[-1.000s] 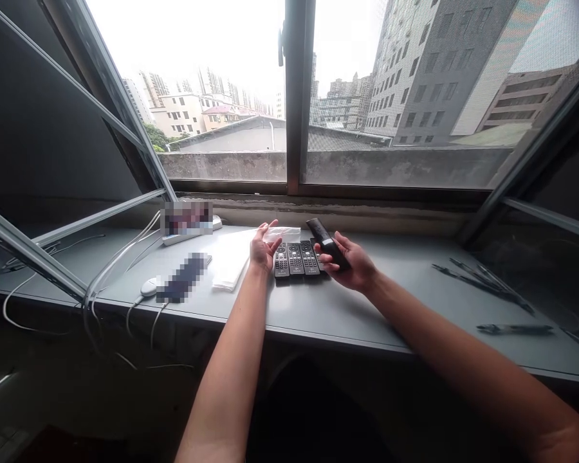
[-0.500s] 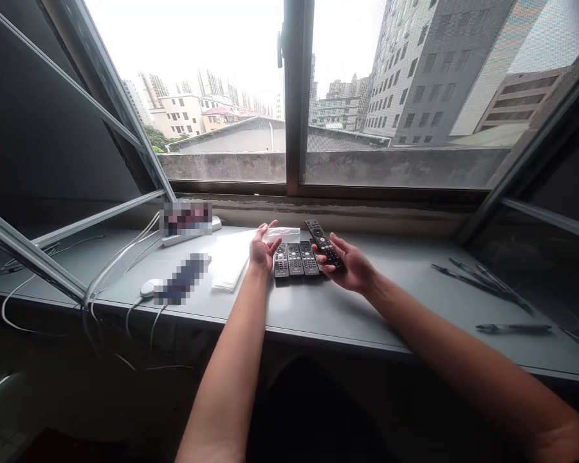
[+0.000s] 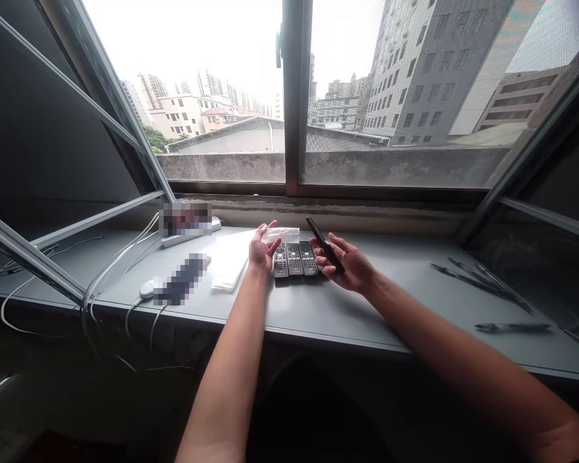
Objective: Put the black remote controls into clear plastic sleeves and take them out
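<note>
At a grey desk [image 3: 318, 308] running below a wide window [image 3: 289, 96], a person's two bare forearms reach in from the bottom of the frame toward the centre. The right hand [image 3: 350, 267] is clamped around a black remote control [image 3: 324, 245], which is lifted off the desk and turned nearly edge-on to the camera, its far end tilted up and toward the upper left. The left hand [image 3: 263, 247] hovers empty, palm turned inward and fingers spread, just left of a row of three more black remotes [image 3: 294, 259] that lie flat and side by side, buttons up, between the two hands. The held remote sits just right of and above that row; whether it touches the nearest one cannot be told.

Behind the left hand, a clear plastic bag [image 3: 282, 233] lies on the desk, and a folded white sheet [image 3: 229, 267] is spread to the left of the wrist. Further left of centre are a blurred dark object [image 3: 181, 278], a white mouse [image 3: 148, 288] and white cables [image 3: 116, 263] trailing over the desk's front edge, with a white power strip [image 3: 188, 235] by the sill. At the right of the frame, several dark pens [image 3: 482, 280] lie scattered, one [image 3: 511, 328] apart near the front edge. City buildings fill the view beyond the glass.
</note>
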Available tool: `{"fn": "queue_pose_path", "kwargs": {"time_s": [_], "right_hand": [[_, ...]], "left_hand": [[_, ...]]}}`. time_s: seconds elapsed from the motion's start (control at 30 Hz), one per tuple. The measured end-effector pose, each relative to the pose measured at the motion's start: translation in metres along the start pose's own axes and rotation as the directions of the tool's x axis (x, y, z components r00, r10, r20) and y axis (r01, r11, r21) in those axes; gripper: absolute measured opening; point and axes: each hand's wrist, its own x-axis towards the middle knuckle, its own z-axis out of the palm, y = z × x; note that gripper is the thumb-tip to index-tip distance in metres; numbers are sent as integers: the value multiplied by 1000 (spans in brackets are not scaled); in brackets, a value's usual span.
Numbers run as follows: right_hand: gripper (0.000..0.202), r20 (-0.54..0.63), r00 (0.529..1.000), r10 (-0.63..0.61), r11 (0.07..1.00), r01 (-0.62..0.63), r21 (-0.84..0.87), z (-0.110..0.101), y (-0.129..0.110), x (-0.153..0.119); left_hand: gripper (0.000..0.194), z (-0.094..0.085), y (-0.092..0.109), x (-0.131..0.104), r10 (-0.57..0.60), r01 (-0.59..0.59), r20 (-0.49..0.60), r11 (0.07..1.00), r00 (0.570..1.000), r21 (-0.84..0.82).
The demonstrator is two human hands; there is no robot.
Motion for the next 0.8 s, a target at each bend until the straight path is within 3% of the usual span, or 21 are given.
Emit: {"fn": "queue_pose_path", "kwargs": {"time_s": [0.13, 0.33, 0.43, 0.7, 0.8], "right_hand": [[28, -41, 999, 24, 1000, -24, 12, 0, -1, 1], [35, 91, 995, 47, 994, -55, 89, -7, -2, 2], [34, 90, 995, 49, 991, -60, 119, -8, -2, 2], [23, 24, 999, 46, 999, -46, 11, -5, 0, 1], [19, 29, 1000, -9, 1000, 9, -21, -7, 2, 4]], "left_hand": [[28, 3, 2, -3, 4, -4, 3, 1000, 1000, 11], [31, 6, 4, -7, -3, 4, -8, 1000, 1000, 5], [34, 5, 4, -7, -13, 13, -10, 1000, 1000, -2], [36, 2, 2, -3, 4, -4, -1, 1000, 1000, 15], [40, 4, 3, -4, -9, 9, -21, 1000, 1000, -3]]}}
